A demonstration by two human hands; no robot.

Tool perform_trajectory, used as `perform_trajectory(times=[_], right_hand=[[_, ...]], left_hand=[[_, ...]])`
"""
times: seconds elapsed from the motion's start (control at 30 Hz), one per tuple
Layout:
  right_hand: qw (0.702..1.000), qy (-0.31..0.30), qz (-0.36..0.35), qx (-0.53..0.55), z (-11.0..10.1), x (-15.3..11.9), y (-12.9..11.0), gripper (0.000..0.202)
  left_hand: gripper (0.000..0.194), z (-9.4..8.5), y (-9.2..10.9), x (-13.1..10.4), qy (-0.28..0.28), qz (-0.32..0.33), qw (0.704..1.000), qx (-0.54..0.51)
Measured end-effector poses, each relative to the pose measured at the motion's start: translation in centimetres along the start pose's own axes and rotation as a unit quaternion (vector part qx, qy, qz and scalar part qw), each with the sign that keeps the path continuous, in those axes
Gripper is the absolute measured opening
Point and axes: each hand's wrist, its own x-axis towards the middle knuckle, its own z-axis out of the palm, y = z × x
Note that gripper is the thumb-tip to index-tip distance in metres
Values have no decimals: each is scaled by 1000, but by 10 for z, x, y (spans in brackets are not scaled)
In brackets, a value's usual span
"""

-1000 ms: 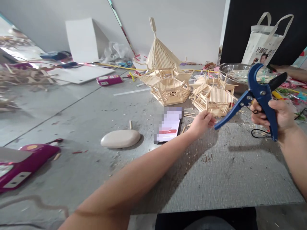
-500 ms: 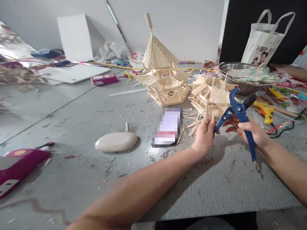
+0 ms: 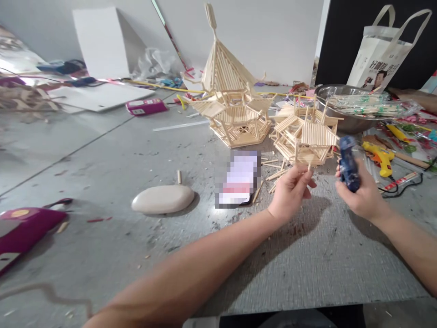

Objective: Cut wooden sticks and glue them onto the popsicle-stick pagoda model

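Observation:
Between the thumb and fingers of my left hand (image 3: pixel 290 191) is a short wooden stick (image 3: pixel 309 167), its tip poking up. My right hand (image 3: pixel 367 193) is wrapped round a blue hand cutter (image 3: pixel 349 165), seen end-on and blurred; its blade is hidden. The two hands are apart. Just beyond them stands a low, roofless stick model (image 3: pixel 317 133) with upright posts. Loose cut sticks (image 3: pixel 273 175) lie by my left hand. Left of the low model is a taller stick pavilion (image 3: pixel 235 114) with a pointed roof.
A phone (image 3: pixel 239 177) lies left of my hands, beside a pale oval case (image 3: pixel 163 199). At right are a yellow glue gun (image 3: pixel 380 157) and a metal bowl (image 3: pixel 358 124) with bagged sticks. A white bag (image 3: pixel 377 59) stands behind. The table edge (image 3: pixel 290 306) is near me.
My right hand has turned the blue cutter end-on and drawn it right, away from my left hand. My left hand still pinches the stick, slightly further right. The view has shifted a little.

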Motion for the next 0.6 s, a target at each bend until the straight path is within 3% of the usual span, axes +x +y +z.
perform_trajectory(times=[0.17,0.6], right_hand=[[981,-30,-52,-187,5,3,6,46],[963,-78,-55,-252,10,0,6,43]], left_hand=[[14,-4,2,0,-22,26,999,-15],[11,-4,-7,0,-58,55,996,26]])
